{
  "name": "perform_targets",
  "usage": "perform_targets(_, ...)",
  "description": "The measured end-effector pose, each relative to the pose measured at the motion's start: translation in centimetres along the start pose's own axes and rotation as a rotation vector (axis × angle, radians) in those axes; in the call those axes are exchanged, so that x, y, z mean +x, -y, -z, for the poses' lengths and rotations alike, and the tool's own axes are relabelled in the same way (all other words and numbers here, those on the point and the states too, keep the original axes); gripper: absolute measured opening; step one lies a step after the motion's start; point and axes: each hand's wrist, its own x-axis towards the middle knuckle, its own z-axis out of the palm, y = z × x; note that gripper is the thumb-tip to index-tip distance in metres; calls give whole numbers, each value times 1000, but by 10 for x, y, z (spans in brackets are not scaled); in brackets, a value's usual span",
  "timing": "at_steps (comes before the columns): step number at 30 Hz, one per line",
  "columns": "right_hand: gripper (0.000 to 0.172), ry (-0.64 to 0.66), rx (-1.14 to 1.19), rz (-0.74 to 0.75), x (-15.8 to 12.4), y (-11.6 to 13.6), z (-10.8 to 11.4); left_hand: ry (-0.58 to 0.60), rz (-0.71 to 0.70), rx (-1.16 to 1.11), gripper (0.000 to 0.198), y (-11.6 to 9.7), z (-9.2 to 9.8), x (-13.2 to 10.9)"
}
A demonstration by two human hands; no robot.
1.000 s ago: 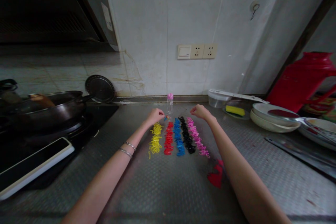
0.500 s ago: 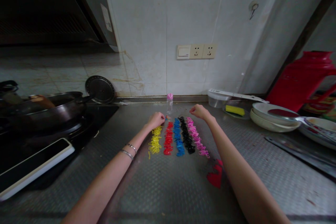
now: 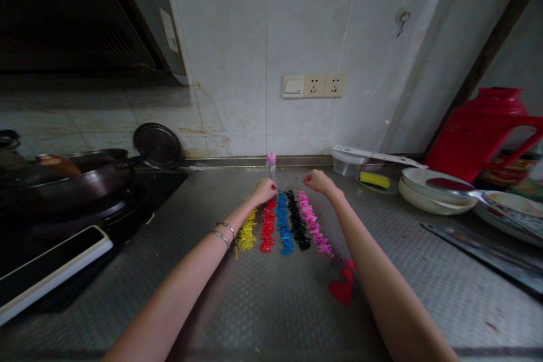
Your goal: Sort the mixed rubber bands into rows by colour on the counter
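Small rubber bands lie on the metal counter in lengthwise rows by colour: yellow (image 3: 246, 233), red (image 3: 267, 229), blue (image 3: 284, 226), black (image 3: 299, 223) and pink (image 3: 314, 220). My left hand (image 3: 263, 191) is over the far end of the red row, fingers pinched together. Whatever is between those fingertips is too small to make out. Just past the far end of the pink row, my right hand (image 3: 319, 182) hovers with its fingers closed; their contents cannot be seen. A clear bottle with a pink cap (image 3: 271, 157) stands behind my left hand.
To the left are a pan (image 3: 85, 181) on the stove and a white-edged device (image 3: 55, 268). On the right are a plastic tub (image 3: 345, 164), a yellow sponge (image 3: 375, 180), stacked bowls (image 3: 424, 195) and a red jug (image 3: 475, 136). A red heart shape (image 3: 341, 288) lies nearer.
My left hand has moved right, from the far end of the yellow row to the red row, covering the small coloured bits there. My right hand has hardly moved; the view shifted slightly.
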Motion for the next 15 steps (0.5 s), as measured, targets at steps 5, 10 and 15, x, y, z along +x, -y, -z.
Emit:
perform_targets(5,24,6,-3,-2,-1,1,1,34,-40,49,21,2,-7,5)
perform_targets(10,24,15,1,-1,-2,1,1,69,-82,20,25,7,-6,5)
perform_targets(15,24,26,10,15,0,4,-2,-13,-72,-140,27,24,6,0)
